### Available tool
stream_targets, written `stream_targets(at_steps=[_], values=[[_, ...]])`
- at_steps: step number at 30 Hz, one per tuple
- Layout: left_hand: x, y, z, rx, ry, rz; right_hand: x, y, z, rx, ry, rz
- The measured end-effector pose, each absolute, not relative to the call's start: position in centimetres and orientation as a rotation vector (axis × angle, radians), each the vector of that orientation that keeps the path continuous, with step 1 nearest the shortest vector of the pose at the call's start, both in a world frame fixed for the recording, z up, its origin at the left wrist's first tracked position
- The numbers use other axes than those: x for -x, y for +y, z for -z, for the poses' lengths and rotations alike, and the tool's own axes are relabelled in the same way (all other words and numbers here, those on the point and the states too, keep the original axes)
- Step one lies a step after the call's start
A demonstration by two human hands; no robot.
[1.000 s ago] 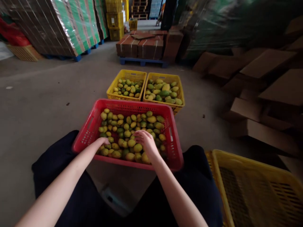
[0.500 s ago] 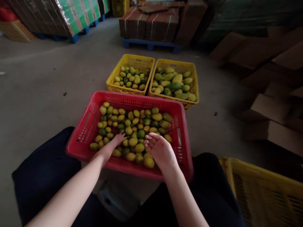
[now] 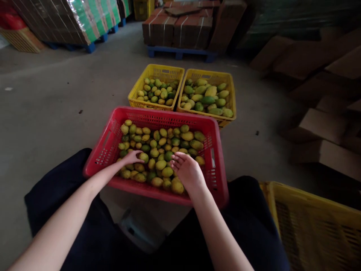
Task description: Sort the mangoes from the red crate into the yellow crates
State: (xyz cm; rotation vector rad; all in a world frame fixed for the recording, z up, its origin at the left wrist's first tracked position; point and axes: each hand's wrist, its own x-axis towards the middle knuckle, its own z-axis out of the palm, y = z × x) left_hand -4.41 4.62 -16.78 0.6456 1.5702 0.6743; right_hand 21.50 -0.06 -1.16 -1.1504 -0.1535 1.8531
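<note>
A red plastic crate (image 3: 156,192) sits before my knees, filled with green and yellow lemons (image 3: 160,165). Over the crate's left part, my left hand (image 3: 132,157) has thumb and fingers curved round a greenish-yellow lemon (image 3: 143,157). My right hand (image 3: 188,172) hovers over the right part of the fruit, palm turned inward and fingers extended, holding nothing. A large yellow lemon (image 3: 177,186) lies just below its fingers, near the crate's front wall.
Behind the red crate stand two yellow crates, a left one (image 3: 131,102) and a right one (image 3: 233,98), both with similar fruit. Another yellow crate (image 3: 313,199) is by my right knee. Cardboard boxes (image 3: 324,124) lie at right; a blue pallet (image 3: 180,52) carries strapped cartons.
My left hand has moved left and slightly up, and its fingers have closed round a lemon. The right hand has shifted slightly left and up, still open.
</note>
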Motion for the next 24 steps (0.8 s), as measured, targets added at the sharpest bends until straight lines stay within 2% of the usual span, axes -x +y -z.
stream_targets(at_steps=[6, 9, 12, 14, 18, 21, 24], values=[[2.3, 5.6, 8.0, -1.221, 1.349, -0.931, -19.2, -0.9, 1.4, 1.215, -0.108, -1.893], [-0.4, 5.1, 3.0, -1.439, 1.013, -0.938, -19.0, -1.2, 1.0, 0.963, -0.053, -2.036], [-1.8, 4.9, 1.5, -1.409, 0.776, -0.871, -19.8, -1.0, 0.6, 0.779, -0.081, -1.976], [-1.8, 5.3, 3.1, -1.298, 0.869, -0.828, -20.6, -0.7, 0.6, 0.841, -0.013, -1.886], [0.0, 5.7, 10.0, -1.017, 1.383, -0.617, -21.6, -0.2, 1.1, 0.951, 0.189, -1.746], [1.2, 4.5, 14.7, -0.975, 1.474, -0.564, -21.5, -0.1, 1.2, 0.994, 0.221, -1.729], [1.3, 3.3, 17.2, -0.953, 1.480, -0.585, -21.1, -0.1, 0.8, 1.007, 0.211, -1.788]])
